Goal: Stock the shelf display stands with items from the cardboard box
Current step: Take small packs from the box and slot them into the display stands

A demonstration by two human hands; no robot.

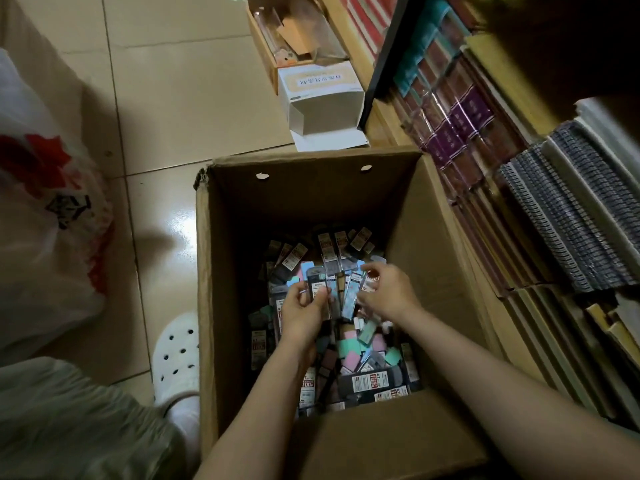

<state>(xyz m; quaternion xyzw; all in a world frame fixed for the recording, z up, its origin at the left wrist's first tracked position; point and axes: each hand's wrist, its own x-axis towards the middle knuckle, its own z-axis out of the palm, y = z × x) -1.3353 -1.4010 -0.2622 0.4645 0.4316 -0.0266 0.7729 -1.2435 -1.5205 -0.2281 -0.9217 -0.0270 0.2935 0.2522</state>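
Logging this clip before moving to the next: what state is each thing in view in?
Cardboard box: open, flaps up, bottom layer of packets.
Small packets: loose, jumbled in the box.
Left hand: inside the box, grip on a fanned bunch of packets.
Right hand: inside the box, pinching a packet at the fan's right edge.
White carton: open, lying on its side on the floor.
Plastic bag: full, slumped on the floor.

An open brown cardboard box (408,216) on the floor holds many small jumbled packets (367,362).
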